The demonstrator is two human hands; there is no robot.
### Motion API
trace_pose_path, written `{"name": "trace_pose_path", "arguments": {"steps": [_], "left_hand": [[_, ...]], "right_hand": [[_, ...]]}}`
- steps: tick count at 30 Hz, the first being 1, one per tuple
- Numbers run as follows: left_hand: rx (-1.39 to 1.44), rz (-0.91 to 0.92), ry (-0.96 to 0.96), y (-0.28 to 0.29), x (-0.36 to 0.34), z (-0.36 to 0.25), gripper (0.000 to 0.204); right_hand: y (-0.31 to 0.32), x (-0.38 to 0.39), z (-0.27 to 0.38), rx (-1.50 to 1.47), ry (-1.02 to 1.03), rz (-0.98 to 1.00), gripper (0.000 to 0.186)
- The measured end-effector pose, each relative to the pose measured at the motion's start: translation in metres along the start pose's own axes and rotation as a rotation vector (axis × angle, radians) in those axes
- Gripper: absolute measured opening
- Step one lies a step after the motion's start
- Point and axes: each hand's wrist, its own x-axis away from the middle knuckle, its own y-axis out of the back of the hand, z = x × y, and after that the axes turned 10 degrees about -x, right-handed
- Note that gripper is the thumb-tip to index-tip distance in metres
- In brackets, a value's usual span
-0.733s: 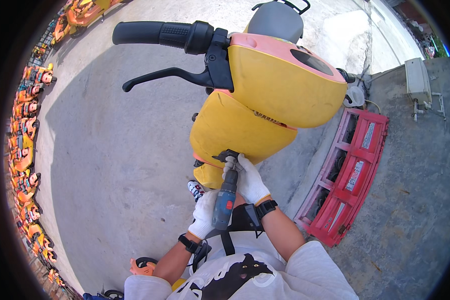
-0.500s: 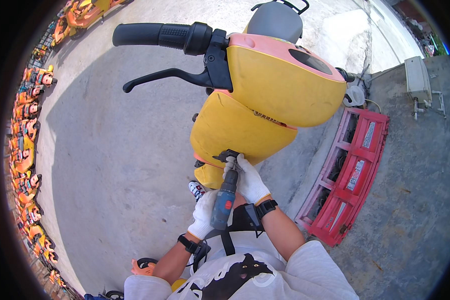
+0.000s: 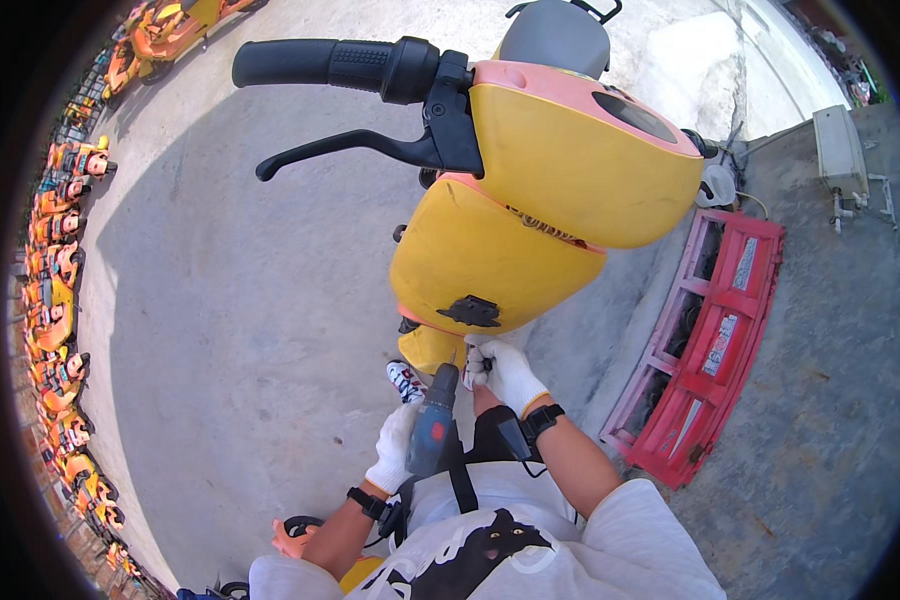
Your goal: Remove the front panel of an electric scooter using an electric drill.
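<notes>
My left hand [image 3: 394, 447], in a white knit glove, is closed around a blue and black cordless drill [image 3: 431, 428]. The drill's bit points up and away from me, touching nothing. To its right, my right hand [image 3: 511, 372], gloved too, pinches a small dark part whose exact kind I cannot make out. Just beyond both hands is the yellow front panel [image 3: 490, 250] of a scooter, with a black bracket [image 3: 472, 311] fixed low on it. Neither hand touches the panel.
The scooter's handlebar grip [image 3: 300, 63] and black brake lever [image 3: 340, 146] stick out to the left, above hand height. A red slatted frame [image 3: 705, 350] lies at the right. Several orange and yellow scooters [image 3: 65, 370] line the far left. A grey box [image 3: 840, 150] stands at the upper right.
Both hands have come back toward me from the black bracket. The drill's tip has left the bracket area, and the small dark part now shows in my right fingers.
</notes>
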Motion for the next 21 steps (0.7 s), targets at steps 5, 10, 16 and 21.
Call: {"name": "trace_pose_path", "arguments": {"steps": [5, 10, 16, 21], "left_hand": [[-0.048, -0.187, -0.164, -0.001, -0.029, 0.009, 0.035], [-0.066, -0.114, -0.116, -0.01, -0.046, 0.008, 0.039], [-0.075, -0.12, -0.129, -0.022, -0.049, 0.017, 0.045], [-0.08, -0.15, -0.155, -0.029, -0.051, 0.021, 0.045]], "right_hand": [[-0.008, 0.005, -0.022, 0.191, -0.088, -0.07, 0.034], [-0.021, 0.001, -0.038, 0.243, -0.046, -0.046, 0.037], [-0.022, -0.008, -0.036, 0.373, 0.02, -0.074, 0.034], [-0.016, -0.011, -0.034, 0.515, 0.076, -0.059, 0.051]]}}
